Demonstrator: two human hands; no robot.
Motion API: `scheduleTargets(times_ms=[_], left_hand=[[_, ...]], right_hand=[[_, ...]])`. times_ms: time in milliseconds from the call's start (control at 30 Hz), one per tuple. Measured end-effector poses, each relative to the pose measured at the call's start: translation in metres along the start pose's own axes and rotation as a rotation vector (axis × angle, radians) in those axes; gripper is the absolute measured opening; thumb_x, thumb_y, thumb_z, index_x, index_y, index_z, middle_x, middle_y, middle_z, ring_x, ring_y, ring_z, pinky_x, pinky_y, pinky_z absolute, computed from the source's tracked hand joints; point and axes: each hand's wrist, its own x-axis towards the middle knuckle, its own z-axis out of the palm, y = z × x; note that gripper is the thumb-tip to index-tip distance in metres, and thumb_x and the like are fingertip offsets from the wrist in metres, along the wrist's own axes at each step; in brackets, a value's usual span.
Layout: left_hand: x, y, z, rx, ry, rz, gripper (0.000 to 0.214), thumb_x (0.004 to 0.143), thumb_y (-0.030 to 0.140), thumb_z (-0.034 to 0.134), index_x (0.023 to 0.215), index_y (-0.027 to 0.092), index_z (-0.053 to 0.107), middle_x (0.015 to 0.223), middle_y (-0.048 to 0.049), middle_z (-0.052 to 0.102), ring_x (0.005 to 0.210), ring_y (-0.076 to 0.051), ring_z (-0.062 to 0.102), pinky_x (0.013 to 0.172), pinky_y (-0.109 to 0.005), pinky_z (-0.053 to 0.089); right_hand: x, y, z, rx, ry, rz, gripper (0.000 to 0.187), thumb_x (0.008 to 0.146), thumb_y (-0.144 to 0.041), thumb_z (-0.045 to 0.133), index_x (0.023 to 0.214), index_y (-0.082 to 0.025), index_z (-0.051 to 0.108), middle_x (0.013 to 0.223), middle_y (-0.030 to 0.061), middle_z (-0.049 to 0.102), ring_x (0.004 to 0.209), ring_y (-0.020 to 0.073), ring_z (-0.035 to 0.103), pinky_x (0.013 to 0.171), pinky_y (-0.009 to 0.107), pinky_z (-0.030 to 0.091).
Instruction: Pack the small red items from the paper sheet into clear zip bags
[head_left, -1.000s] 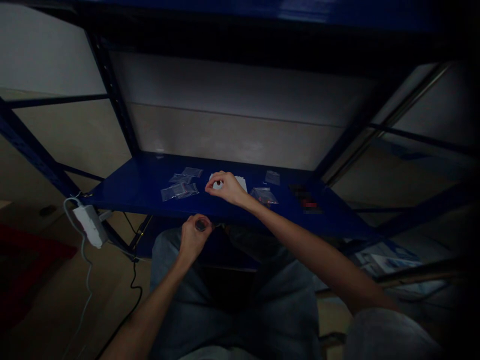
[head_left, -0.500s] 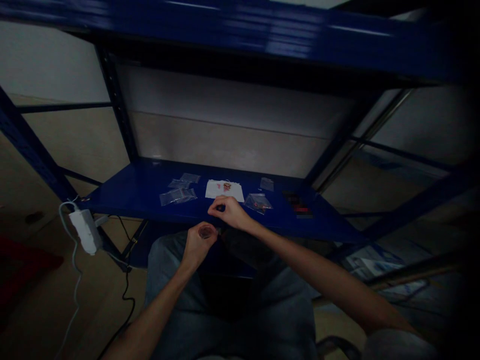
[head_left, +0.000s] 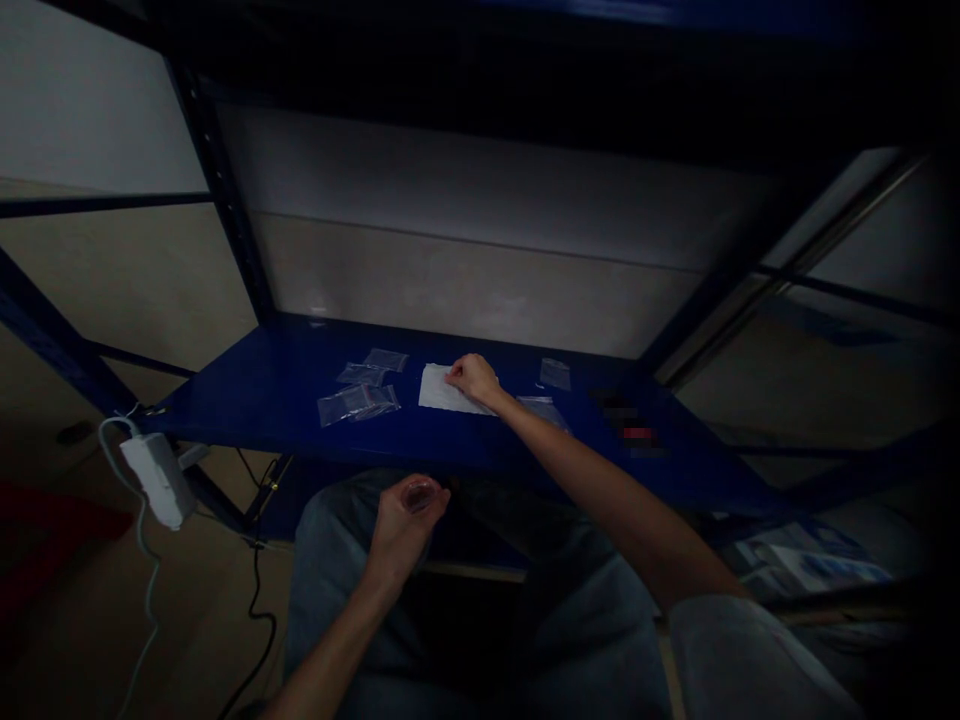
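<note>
My left hand (head_left: 405, 520) is above my lap, in front of the shelf edge, with its fingers wrapped round a small clear round cup (head_left: 418, 494). The cup's mouth faces up; what is inside is too dark to make out. Over a white sheet of paper (head_left: 436, 392) on the blue shelf, my right hand (head_left: 474, 378) has its thumb and fingertips pinched together. The hand covers the part of the paper where small pink and gold pieces lay. Whatever the fingertips hold is hidden or too small to see.
Several clear zip bags (head_left: 352, 403) lie left of the paper on the blue shelf (head_left: 255, 390). More bags lie to the right, one small bag (head_left: 555, 374) farther back. A white power strip (head_left: 154, 478) hangs by the left post. Another shelf beam crosses overhead.
My right hand has moved forward from the shelf's front edge onto the paper, covering the small pieces. My left hand keeps the cup over my lap. The camera view has shifted slightly.
</note>
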Motion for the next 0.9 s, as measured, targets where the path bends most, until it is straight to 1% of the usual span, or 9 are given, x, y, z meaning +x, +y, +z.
scheduleTargets(times_ms=[167,267,333,433,533,633,700,800,900], left_hand=[[-0.001,-0.003,0.001,0.024,-0.015,0.008,0.018,0.069,0.03,0.073,0.066,0.017,0.061,0.064,0.0003,0.061,0.061,-0.012,0.056,0.058,-0.022,0.044],[-0.002,-0.007,0.0,0.046,-0.032,0.045,0.016,0.07,0.029,0.072,0.067,0.017,0.063,0.066,-0.0002,0.062,0.064,-0.013,0.057,0.062,-0.023,0.045],[-0.003,-0.009,-0.001,0.07,-0.032,0.066,0.015,0.069,0.029,0.072,0.068,0.017,0.064,0.066,-0.0007,0.063,0.066,-0.014,0.058,0.064,-0.024,0.045],[-0.003,-0.009,-0.001,0.091,-0.034,0.074,0.016,0.068,0.03,0.072,0.069,0.016,0.065,0.068,-0.0017,0.064,0.066,-0.015,0.059,0.065,-0.024,0.045],[-0.005,-0.006,0.001,0.064,-0.042,0.086,0.017,0.067,0.03,0.073,0.068,0.016,0.064,0.068,-0.0016,0.065,0.066,-0.014,0.06,0.066,-0.024,0.045],[-0.011,-0.001,0.003,0.028,-0.075,0.119,0.015,0.069,0.028,0.072,0.071,0.016,0.064,0.07,-0.0008,0.065,0.067,-0.013,0.06,0.067,-0.024,0.046],[-0.016,0.0,0.004,0.023,-0.108,0.133,0.014,0.07,0.026,0.071,0.073,0.015,0.064,0.072,-0.0004,0.065,0.067,-0.013,0.059,0.065,-0.023,0.046],[-0.021,0.001,0.005,0.038,-0.136,0.147,0.013,0.068,0.024,0.071,0.073,0.014,0.064,0.071,0.0003,0.064,0.066,-0.013,0.058,0.062,-0.022,0.044],[-0.023,0.002,0.006,0.022,-0.144,0.138,0.013,0.068,0.024,0.071,0.075,0.014,0.064,0.074,-0.0008,0.065,0.07,-0.013,0.059,0.066,-0.023,0.045]], right_hand=[[0.0,-0.001,0.006,-0.036,0.018,0.002,0.006,0.073,-0.021,0.073,0.075,-0.015,0.073,0.079,0.0085,0.072,0.074,0.0179,0.065,0.066,0.025,0.043],[-0.005,-0.013,0.0,0.004,0.038,0.03,0.005,0.074,-0.017,0.07,0.075,-0.014,0.074,0.078,0.0095,0.072,0.074,0.0186,0.065,0.065,0.025,0.043],[-0.016,-0.028,-0.011,0.125,0.049,0.006,0.006,0.074,-0.017,0.069,0.076,-0.013,0.074,0.077,0.0081,0.072,0.071,0.0171,0.064,0.063,0.025,0.043],[-0.049,-0.055,-0.033,0.407,0.028,-0.104,0.011,0.073,-0.024,0.072,0.074,-0.014,0.074,0.072,0.0046,0.07,0.063,0.0141,0.06,0.058,0.024,0.041],[-0.102,-0.081,-0.056,0.627,-0.073,-0.213,0.016,0.071,-0.031,0.075,0.072,-0.015,0.073,0.067,0.002,0.068,0.061,0.0125,0.057,0.057,0.024,0.04],[-0.155,-0.098,-0.069,0.719,-0.227,-0.245,0.015,0.072,-0.032,0.075,0.072,-0.017,0.074,0.067,0.0012,0.066,0.061,0.0118,0.055,0.056,0.024,0.039],[-0.181,-0.104,-0.071,0.723,-0.266,-0.248,0.013,0.073,-0.03,0.075,0.07,-0.017,0.073,0.068,0.001,0.064,0.062,0.0119,0.054,0.056,0.023,0.039],[-0.201,-0.108,-0.069,0.672,-0.255,-0.274,0.008,0.072,-0.024,0.076,0.067,-0.019,0.072,0.068,0.0005,0.062,0.067,0.0128,0.056,0.059,0.023,0.041],[-0.191,-0.103,-0.063,0.627,-0.269,-0.311,0.006,0.075,-0.019,0.073,0.068,-0.02,0.072,0.071,0.0004,0.063,0.067,0.0126,0.057,0.06,0.022,0.042]])
